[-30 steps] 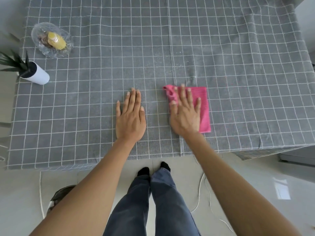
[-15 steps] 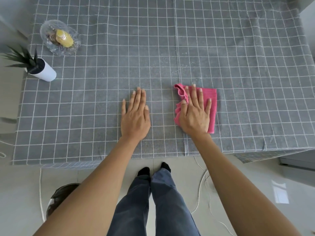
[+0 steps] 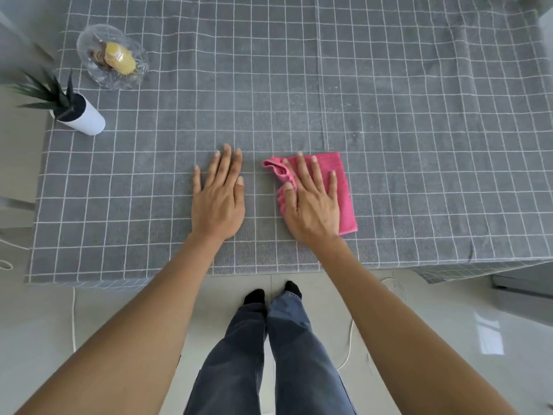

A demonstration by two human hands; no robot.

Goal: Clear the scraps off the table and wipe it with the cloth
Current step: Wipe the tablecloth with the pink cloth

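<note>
A pink cloth point(image 3: 344, 187) lies on the table, which is covered by a grey checked tablecloth point(image 3: 419, 115), near the front edge. My right hand point(image 3: 311, 202) presses flat on the cloth with fingers spread, and the cloth's left edge is bunched up by my thumb. Just left of it, my left hand point(image 3: 220, 196) rests palm down on the bare tablecloth, holding nothing. A few faint pale specks point(image 3: 356, 133) show on the tablecloth just beyond the cloth.
A clear glass dish point(image 3: 89, 43) holding a yellow and a brown item stands at the far left. A white pot with a spiky green plant point(image 3: 86, 116) is near the left edge. A dark fold point(image 3: 470, 250) creases the tablecloth's front right. Cables point(image 3: 350, 339) lie on the floor.
My right hand has slid the pink cloth a little to the left, and its left edge has bunched up more. My left hand stays flat on the table.
</note>
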